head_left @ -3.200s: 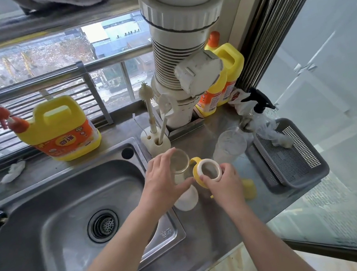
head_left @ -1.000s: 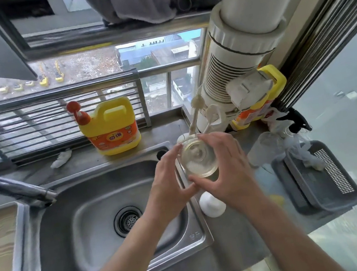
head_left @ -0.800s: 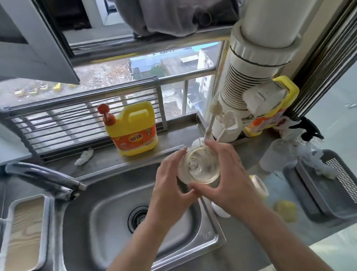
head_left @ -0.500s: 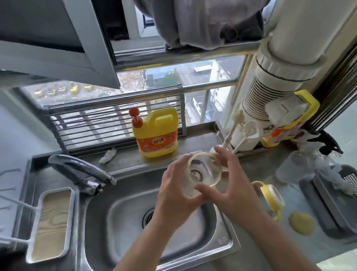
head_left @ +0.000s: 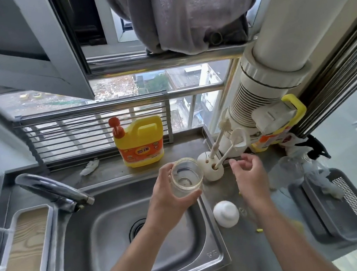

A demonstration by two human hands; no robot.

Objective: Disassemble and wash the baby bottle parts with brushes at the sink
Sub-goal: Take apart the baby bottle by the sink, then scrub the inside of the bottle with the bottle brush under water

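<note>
Above the right rim of the sink, the left hand grips the clear bottle, while the right hand hovers empty, fingers loosely curled, beside the brush holder, with a white cap nearer the camera.

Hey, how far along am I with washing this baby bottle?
Done: disassembly looks finished; the white cap lies on the counter by the sink. In hand: your left hand holds the bare clear bottle body; your empty right hand hovers near the brush holder. Left: the brushes stand in the holder and no water runs from the faucet, so washing looks unstarted.
</note>
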